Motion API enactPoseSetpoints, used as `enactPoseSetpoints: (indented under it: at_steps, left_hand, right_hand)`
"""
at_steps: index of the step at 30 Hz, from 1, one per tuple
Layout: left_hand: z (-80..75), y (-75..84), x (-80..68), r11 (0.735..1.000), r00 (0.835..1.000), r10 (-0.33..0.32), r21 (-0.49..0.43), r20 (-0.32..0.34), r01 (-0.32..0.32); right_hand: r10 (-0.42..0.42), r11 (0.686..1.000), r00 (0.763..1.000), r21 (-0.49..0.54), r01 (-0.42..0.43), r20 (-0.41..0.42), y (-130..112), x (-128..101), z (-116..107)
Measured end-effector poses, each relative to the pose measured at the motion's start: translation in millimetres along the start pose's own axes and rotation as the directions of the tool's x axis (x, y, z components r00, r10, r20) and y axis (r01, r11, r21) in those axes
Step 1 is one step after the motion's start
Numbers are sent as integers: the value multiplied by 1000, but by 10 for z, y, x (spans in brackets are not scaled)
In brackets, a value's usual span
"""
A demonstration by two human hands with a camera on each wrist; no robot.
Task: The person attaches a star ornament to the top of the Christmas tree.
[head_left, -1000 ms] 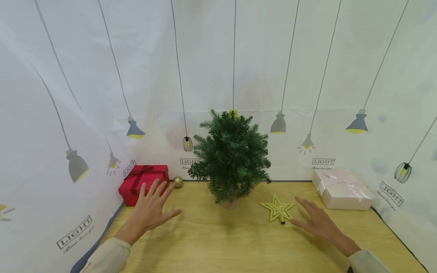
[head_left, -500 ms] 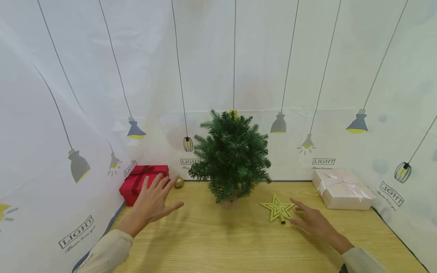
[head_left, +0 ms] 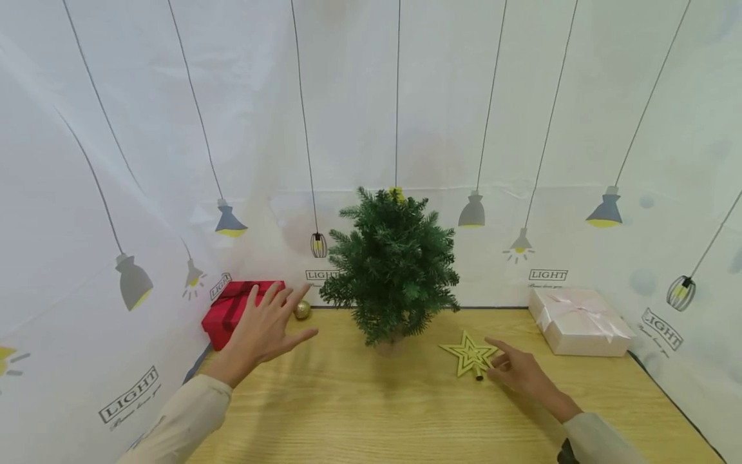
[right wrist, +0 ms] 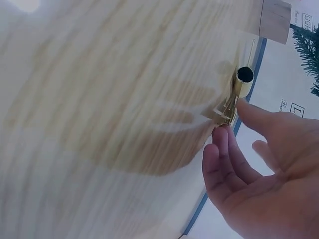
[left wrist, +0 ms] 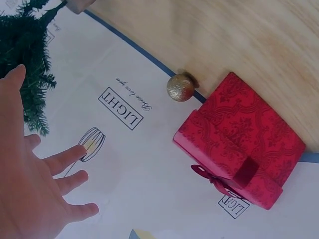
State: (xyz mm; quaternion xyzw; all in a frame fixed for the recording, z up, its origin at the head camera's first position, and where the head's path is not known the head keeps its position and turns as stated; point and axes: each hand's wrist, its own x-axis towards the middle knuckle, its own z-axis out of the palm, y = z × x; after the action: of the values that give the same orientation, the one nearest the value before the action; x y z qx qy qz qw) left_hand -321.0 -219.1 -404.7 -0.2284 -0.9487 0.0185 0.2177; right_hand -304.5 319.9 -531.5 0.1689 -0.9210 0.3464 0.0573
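Note:
A gold star tree topper [head_left: 471, 354] with a hollow tube base lies flat on the wooden table. My right hand [head_left: 522, 374] is at its right point, thumb on one side and curled fingers on the other, pinching it at the edge; the right wrist view shows the thumb tip close by the tube [right wrist: 244, 79]. My left hand [head_left: 261, 332] hovers with spread fingers, holding nothing, in front of the red gift box [head_left: 223, 319]. Behind its fingertips sits a small gold ball ornament [head_left: 302, 310]. A green artificial tree [head_left: 397, 270] stands upright between the hands.
A pale pink gift box [head_left: 585, 322] with a ribbon bow stands at the back right of the wooden table [head_left: 359, 412]. A white curtain [head_left: 348, 96] printed with hanging lamps encloses the back and sides.
My right hand has moved left onto the star's right point, its fingers curling in. The left hand has drifted slightly right and up, still spread. The star stays in place.

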Motion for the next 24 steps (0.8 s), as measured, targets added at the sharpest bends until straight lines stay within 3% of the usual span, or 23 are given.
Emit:
enactPoseSetpoints:
  at_steps: [10,19,24]
  left_hand:
    - [-99,32,134,1000,1000,-11,-21,7,12]
    - [-195,76,266,1000,999,-1,-21,-43,1]
    - [-305,79,354,1000,998,6,-14,-60,-7]
  right_hand:
    - [71,997,997,13,-71,14,2,72,0]
    - [-54,998,998,-19,55,37,53,56,-14]
    - [-62,998,996,22,61,67,30,51,-43]
